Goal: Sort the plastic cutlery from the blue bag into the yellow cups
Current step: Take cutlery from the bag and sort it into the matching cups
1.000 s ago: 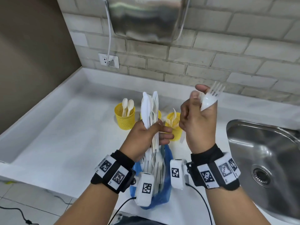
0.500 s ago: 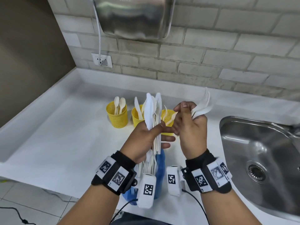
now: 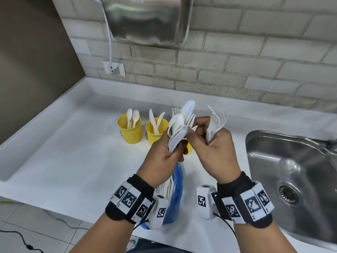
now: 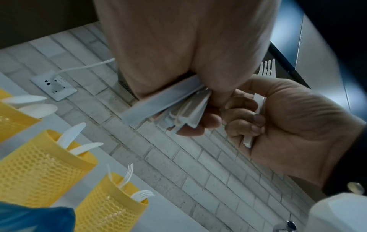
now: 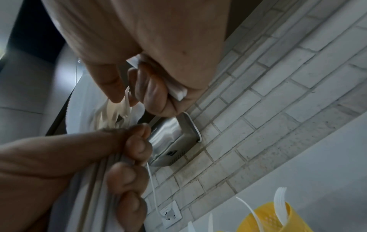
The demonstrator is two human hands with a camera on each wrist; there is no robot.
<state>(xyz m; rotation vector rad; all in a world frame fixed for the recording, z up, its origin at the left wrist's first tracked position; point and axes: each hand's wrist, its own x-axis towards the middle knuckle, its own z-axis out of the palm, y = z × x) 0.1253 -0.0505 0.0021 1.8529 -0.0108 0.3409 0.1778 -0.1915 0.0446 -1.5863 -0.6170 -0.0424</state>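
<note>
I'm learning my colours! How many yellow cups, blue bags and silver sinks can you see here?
Yellow cups: 3
Blue bag: 1
Silver sink: 1
Total: 5

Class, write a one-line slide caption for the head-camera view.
Left hand grips mixed cutlery; right hand holds forks above yellow cups.

A white countertop (image 3: pixel 63 152) carries three yellow perforated plastic cups (image 3: pixel 130 131) in a row and a crumpled blue plastic bag (image 3: pixel 177 187) nearer its front edge.
</note>
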